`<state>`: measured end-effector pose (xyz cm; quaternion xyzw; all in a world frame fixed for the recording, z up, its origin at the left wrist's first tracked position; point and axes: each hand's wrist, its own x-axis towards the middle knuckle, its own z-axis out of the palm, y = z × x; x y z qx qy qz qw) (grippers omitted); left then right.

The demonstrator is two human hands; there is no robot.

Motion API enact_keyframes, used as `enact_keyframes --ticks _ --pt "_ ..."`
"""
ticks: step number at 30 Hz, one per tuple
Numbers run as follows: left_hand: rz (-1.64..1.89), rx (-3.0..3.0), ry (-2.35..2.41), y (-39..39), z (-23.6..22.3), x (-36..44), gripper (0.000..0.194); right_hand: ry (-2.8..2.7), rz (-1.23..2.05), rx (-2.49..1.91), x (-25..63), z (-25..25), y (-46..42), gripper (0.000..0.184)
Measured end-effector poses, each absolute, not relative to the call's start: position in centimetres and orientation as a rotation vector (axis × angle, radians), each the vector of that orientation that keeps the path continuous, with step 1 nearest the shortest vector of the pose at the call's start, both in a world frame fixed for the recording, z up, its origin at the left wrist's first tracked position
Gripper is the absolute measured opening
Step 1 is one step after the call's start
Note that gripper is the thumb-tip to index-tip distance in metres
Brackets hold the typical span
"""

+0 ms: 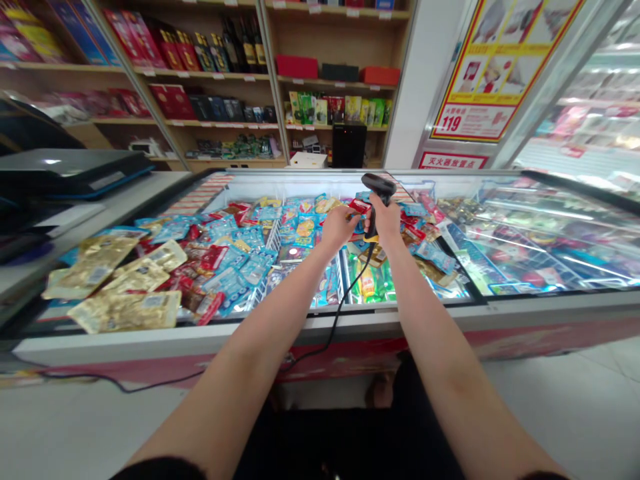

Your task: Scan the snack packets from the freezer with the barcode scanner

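Note:
My right hand [388, 219] is wrapped round the handle of a black barcode scanner [379, 185], whose head points up and away from me. A dark cable [341, 308] hangs from the scanner's yellow-edged base and runs over the freezer's front. Close by on the left, my left hand [338, 225] has its thumb and fingers drawn together near a red packet; what they pinch, if anything, is too small to make out. Both hands are above a chest freezer [295, 321] strewn with blue, red and gold snack packets.
Gold pouches [125, 312] are heaped at the freezer's left end, with blue packets [227, 270] beside them. Glass covers the right section [540, 233]. A black machine [70, 170] stands on the left counter. Shelves [210, 73] of boxes and bottles line the back wall.

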<state>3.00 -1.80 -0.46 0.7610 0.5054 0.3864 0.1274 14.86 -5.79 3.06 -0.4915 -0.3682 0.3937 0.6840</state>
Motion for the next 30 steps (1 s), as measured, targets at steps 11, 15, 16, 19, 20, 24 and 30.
enact_keyframes --ticks 11,15,16,19,20,24,30 --pt "1.025 2.247 1.727 -1.8 -0.3 -1.6 0.031 -0.888 0.990 -1.118 12.9 2.6 -6.0 0.030" --pt "0.944 2.267 1.897 -0.9 -0.3 -5.6 0.036 -0.936 1.038 -1.108 11.7 2.4 -5.9 0.032" --pt "0.930 2.255 1.949 -0.6 -0.3 -6.7 0.037 -0.942 1.054 -1.099 11.3 2.4 -5.8 0.032" --pt "0.872 2.197 2.081 0.1 -0.2 -10.3 0.039 -0.963 1.106 -1.073 10.1 2.4 -5.5 0.031" --pt "0.847 2.169 2.111 0.3 -0.2 -11.4 0.041 -0.973 1.125 -1.075 9.6 2.4 -5.4 0.032" --pt "0.769 2.124 2.210 0.8 -0.1 -14.8 0.047 -1.028 1.189 -1.111 7.2 2.3 -4.9 0.033" --pt "0.656 2.100 2.223 1.3 -0.8 -16.8 0.055 -1.150 1.238 -1.136 4.0 1.5 -4.4 0.032"
